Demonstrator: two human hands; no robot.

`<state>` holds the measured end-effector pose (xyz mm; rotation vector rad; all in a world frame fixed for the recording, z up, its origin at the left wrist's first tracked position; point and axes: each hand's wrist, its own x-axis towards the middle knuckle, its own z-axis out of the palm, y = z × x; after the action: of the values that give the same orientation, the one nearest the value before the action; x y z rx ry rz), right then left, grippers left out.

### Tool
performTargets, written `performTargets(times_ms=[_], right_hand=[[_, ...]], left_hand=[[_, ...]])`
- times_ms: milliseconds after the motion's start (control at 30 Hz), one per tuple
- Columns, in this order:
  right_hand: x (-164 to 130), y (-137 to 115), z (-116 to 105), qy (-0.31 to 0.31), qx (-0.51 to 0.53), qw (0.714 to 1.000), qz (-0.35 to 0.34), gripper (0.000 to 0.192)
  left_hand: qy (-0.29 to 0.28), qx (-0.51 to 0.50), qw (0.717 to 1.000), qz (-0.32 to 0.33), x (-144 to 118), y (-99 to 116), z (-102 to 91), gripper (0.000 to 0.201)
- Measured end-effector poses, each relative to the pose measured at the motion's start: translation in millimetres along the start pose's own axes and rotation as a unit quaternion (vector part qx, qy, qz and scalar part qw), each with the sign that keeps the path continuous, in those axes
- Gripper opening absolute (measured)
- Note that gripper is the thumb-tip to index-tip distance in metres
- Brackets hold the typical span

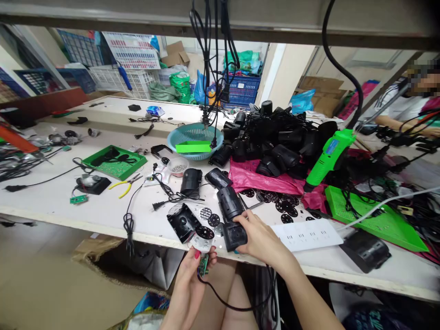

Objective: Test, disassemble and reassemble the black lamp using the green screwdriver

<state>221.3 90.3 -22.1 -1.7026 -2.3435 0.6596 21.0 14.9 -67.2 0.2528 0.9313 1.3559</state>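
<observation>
Now, left of the power strip (332,233), the left hand (189,271) pinches a white unit (201,244) low — apparently keeping its black disc (205,233) free — long axis running near to far, disc end foremost, while the right hand (260,240), beside the strip, grips a black casing (233,237), a green screwdriver (329,158) hanging beyond.

I see, beyond the workbench (37,201): white plastic crates (117,83), stacked; blue plastic crates (242,91); an open cardboard box (176,55); a green sack (180,86); a light-blue plastic bag (301,101).
</observation>
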Motion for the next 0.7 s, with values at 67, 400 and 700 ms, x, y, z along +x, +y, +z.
performTargets(times_ms=[67,400,700], right_hand=[[11,-10,15,0.017,-0.008,1.000,0.003,0.063],[-13,-10,50,0.102,-0.044,0.988,0.105,0.083],[6,74,-61,0.558,0.202,0.803,0.058,0.065]], left_hand=[[-0.003,0.014,1.000,0.020,1,-2,-5.9,0.045],[0.009,0.275,0.945,0.176,9,4,-4.2,0.046],[-0.081,0.175,0.974,0.115,16,-4,20.7,0.047]])
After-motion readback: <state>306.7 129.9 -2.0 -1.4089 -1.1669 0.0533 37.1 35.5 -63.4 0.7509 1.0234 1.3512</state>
